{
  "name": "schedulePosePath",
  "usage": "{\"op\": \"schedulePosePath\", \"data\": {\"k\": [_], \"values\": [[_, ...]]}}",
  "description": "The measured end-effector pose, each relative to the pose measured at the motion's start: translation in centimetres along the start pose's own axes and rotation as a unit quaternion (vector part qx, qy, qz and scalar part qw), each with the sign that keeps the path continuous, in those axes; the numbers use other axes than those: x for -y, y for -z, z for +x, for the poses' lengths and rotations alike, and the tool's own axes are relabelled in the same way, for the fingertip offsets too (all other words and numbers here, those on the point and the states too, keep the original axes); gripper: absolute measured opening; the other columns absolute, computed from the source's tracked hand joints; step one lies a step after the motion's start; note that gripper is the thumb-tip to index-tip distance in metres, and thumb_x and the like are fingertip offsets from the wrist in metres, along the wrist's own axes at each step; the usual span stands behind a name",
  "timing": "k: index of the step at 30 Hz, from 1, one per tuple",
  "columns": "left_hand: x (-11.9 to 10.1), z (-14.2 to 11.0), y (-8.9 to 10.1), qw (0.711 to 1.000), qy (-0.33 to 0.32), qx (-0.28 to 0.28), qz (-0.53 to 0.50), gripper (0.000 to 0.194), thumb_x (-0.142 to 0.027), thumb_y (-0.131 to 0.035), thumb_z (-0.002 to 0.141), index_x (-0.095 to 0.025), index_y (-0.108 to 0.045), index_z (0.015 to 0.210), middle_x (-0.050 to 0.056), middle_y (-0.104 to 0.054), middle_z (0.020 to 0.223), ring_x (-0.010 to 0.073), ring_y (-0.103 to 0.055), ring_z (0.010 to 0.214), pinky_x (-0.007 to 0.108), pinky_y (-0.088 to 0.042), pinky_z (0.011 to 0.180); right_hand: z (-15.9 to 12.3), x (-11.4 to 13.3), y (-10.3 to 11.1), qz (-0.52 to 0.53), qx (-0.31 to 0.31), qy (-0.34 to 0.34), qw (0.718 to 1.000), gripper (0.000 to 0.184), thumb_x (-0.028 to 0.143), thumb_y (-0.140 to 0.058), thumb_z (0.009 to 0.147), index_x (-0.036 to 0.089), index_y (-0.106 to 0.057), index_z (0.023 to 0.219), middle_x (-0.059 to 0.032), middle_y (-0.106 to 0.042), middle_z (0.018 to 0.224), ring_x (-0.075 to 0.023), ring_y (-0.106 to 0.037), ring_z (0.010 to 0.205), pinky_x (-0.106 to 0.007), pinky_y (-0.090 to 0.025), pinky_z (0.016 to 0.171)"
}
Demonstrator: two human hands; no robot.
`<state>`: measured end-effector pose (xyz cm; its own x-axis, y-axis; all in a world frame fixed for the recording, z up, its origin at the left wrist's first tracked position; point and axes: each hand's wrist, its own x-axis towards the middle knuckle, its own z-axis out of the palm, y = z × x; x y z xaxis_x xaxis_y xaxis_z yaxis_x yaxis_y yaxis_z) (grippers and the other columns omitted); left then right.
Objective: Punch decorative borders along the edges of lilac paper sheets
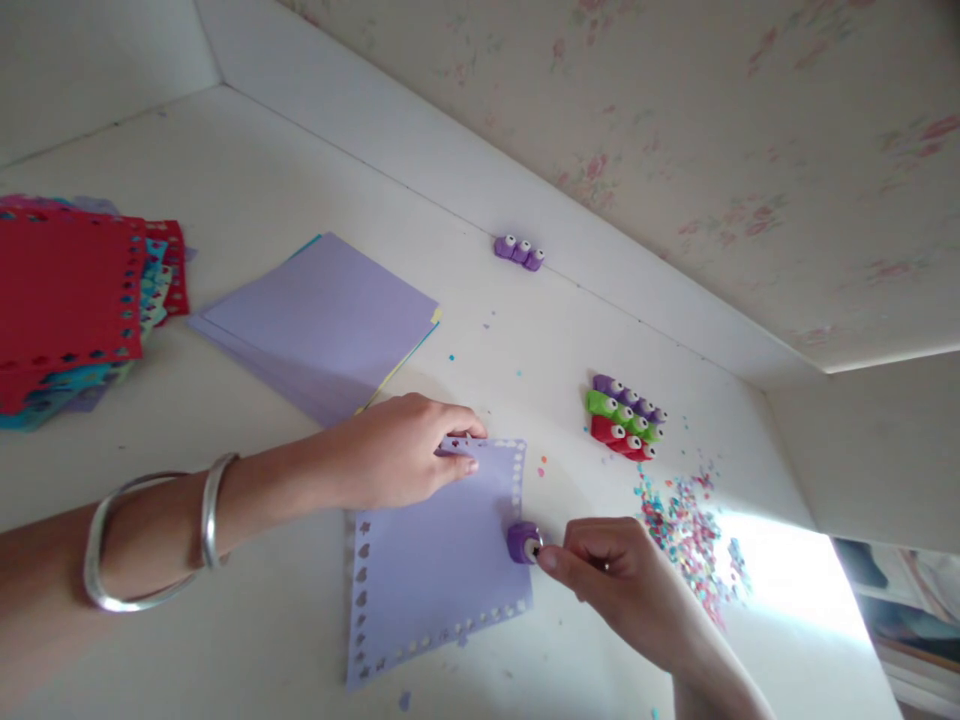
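On the table [255, 640], the paper [435, 560] is pinched by the left hand [397, 450], the punch [521, 543] by the right hand [626, 585]; one edge is only part-holed.

Lilac is seen on the sheet [442, 560], its edges patterned with cut-out shapes, stars and hearts among them. The punch [523, 542] is coloured purple and white. Red is shown by the top punched sheet [64, 290]. The punch rows [626, 418] are coloured purple, green and red; the wallpaper [675, 170] is patterned with pink flowers on cream.
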<state>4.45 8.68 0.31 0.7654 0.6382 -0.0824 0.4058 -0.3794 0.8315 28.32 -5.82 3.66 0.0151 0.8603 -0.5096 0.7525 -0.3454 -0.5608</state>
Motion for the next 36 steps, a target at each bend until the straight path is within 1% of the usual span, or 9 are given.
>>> {"op": "schedulePosePath", "data": {"k": [5, 8, 12, 16, 18, 22, 27, 32, 36], "values": [[0.1, 0.2, -0.1, 1.0, 0.005, -0.001, -0.006, 0.026, -0.034, -0.061, 0.088, -0.03, -0.068, 0.113, -0.003, -0.074, 0.112, 0.0178, -0.068, 0.103, 0.026, -0.05, 0.088, 0.4, -0.1, -0.2, -0.006, 0.031, -0.017, 0.999, 0.059, 0.06, -0.051, 0.09, 0.018, -0.039, 0.05, 0.0038, -0.034, 0.051, -0.0093, -0.03, 0.05, -0.027, -0.02, 0.047], [0.1, 0.2, -0.2, 1.0, 0.011, 0.0, -0.001, 0.026, -0.036, -0.061, 0.089, -0.03, -0.068, 0.113, -0.004, -0.074, 0.112, 0.0173, -0.069, 0.101, 0.025, -0.05, 0.088, 0.7, -0.2, 0.0, 0.004, 0.058, -0.039, 0.998, 0.06, 0.063, -0.05, 0.089, 0.018, -0.038, 0.05, 0.0039, -0.033, 0.051, -0.0088, -0.027, 0.049, -0.026, -0.018, 0.046], [0.0, 0.3, -0.1, 1.0, 0.011, 0.0, 0.012, 0.026, -0.035, -0.06, 0.089, -0.03, -0.069, 0.113, -0.004, -0.074, 0.112, 0.0175, -0.069, 0.102, 0.025, -0.05, 0.087, 1.0, -0.1, 0.4, 0.019, 0.1, -0.076, 0.992, 0.062, 0.068, -0.05, 0.086, 0.019, -0.034, 0.051, 0.0053, -0.026, 0.05, -0.0082, -0.02, 0.048, -0.027, -0.014, 0.044], [-0.1, 0.3, -0.1, 1.0, 0.005, -0.003, 0.025, 0.024, -0.034, -0.06, 0.089, -0.03, -0.069, 0.112, -0.004, -0.074, 0.112, 0.0182, -0.068, 0.104, 0.026, -0.05, 0.088, 1.3, 0.6, 0.9, 0.021, 0.123, -0.098, 0.987, 0.063, 0.068, -0.053, 0.084, 0.02, -0.028, 0.052, 0.0061, -0.019, 0.05, -0.0082, -0.015, 0.048, -0.027, -0.01, 0.042], [-0.1, 0.4, -0.1, 1.0, 0.004, -0.003, 0.03, 0.025, -0.034, -0.06, 0.09, -0.03, -0.068, 0.112, -0.004, -0.074, 0.112, 0.0184, -0.068, 0.103, 0.027, -0.049, 0.088, 1.4, 1.1, 1.2, 0.013, 0.124, -0.105, 0.987, 0.062, 0.066, -0.054, 0.084, 0.02, -0.027, 0.051, 0.006, -0.019, 0.05, -0.0083, -0.014, 0.048, -0.027, -0.009, 0.042], [0.0, 0.3, -0.2, 0.999, 0.004, 0.0, 0.04, 0.025, -0.036, -0.06, 0.09, -0.03, -0.068, 0.113, -0.003, -0.074, 0.112, 0.0193, -0.069, 0.102, 0.028, -0.05, 0.087, 1.5, 2.4, 1.6, -0.018, 0.107, -0.113, 0.988, 0.063, 0.062, -0.057, 0.082, 0.021, -0.021, 0.05, 0.0057, -0.015, 0.051, -0.0084, -0.011, 0.047, -0.027, -0.006, 0.04], [0.2, 0.3, -0.2, 0.999, -0.003, 0.003, 0.047, 0.026, -0.038, -0.059, 0.09, -0.031, -0.068, 0.114, -0.002, -0.075, 0.11, 0.0214, -0.07, 0.1, 0.031, -0.051, 0.086, 1.6, 3.7, 1.9, -0.044, 0.099, -0.136, 0.985, 0.061, 0.055, -0.057, 0.083, 0.021, -0.019, 0.049, 0.0057, -0.014, 0.05, -0.008, -0.011, 0.045, -0.027, -0.007, 0.039], [0.3, 0.4, 0.0, 1.0, -0.011, -0.001, 0.024, 0.026, -0.035, -0.058, 0.091, -0.03, -0.067, 0.114, -0.001, -0.074, 0.112, 0.0207, -0.069, 0.102, 0.03, -0.05, 0.089, 1.6, 4.0, 2.1, -0.058, 0.133, -0.151, 0.978, 0.057, 0.052, -0.057, 0.083, 0.021, -0.024, 0.049, 0.0063, -0.016, 0.048, -0.0082, -0.013, 0.045, -0.027, -0.009, 0.039], [0.3, 0.3, 0.0, 1.0, -0.015, -0.002, 0.019, 0.026, -0.034, -0.057, 0.091, -0.029, -0.067, 0.115, -0.001, -0.074, 0.113, 0.0212, -0.068, 0.103, 0.032, -0.051, 0.09, 1.5, 4.0, 2.1, -0.055, 0.126, -0.147, 0.98, 0.058, 0.053, -0.055, 0.085, 0.021, -0.023, 0.05, 0.0064, -0.015, 0.049, -0.0081, -0.012, 0.045, -0.027, -0.008, 0.039]]}}
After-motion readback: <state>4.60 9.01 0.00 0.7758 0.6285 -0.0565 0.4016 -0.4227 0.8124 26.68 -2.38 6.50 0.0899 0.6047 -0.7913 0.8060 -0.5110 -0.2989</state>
